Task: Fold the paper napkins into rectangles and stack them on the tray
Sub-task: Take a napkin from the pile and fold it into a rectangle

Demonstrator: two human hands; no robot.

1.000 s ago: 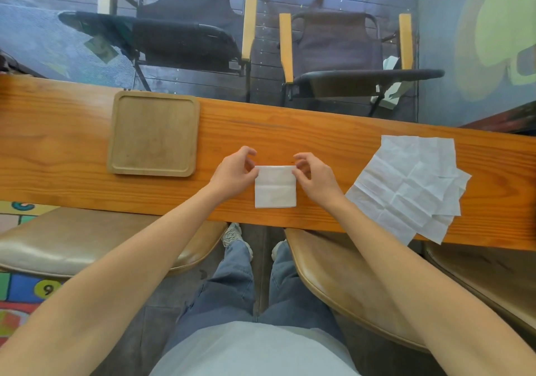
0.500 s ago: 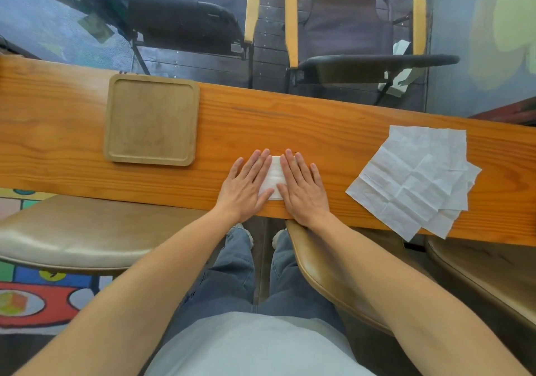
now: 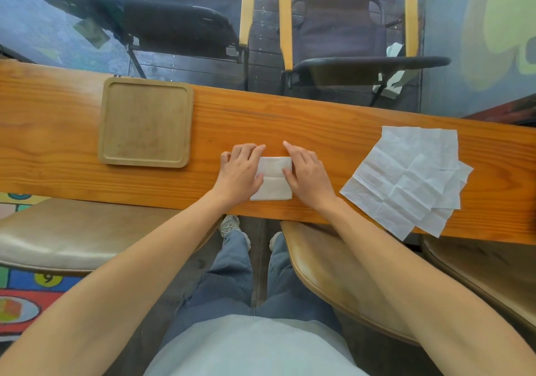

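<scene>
So, from my remote seat, I see one small white folded paper napkin point(image 3: 274, 180) lying on the long orange-brown wooden table point(image 3: 319, 120), close to its near edge, roughly at the centre of my view. The left hand point(image 3: 242, 172) lies on the napkin's left edge, fingers loosely bent and pressing down; the right hand point(image 3: 307, 172) rests on its right edge in the same way, index finger stretched toward twelve o'clock. Neither hand pinches or lifts the paper, as far as I can tell. A crease runs across the napkin's middle, so I judge the fold is being flattened and is nearly done.

The square light-wood tray with rounded corners point(image 3: 146, 85) sits at about ten o'clock from the hands, well apart, and nothing lies on it. At three o'clock a loose pile of unfolded white napkins point(image 3: 406, 178) waits, fanned and overhanging the near table edge. I reckon the task has barely begun: the first napkin is not yet delivered, and the pile remains untouched.
</scene>
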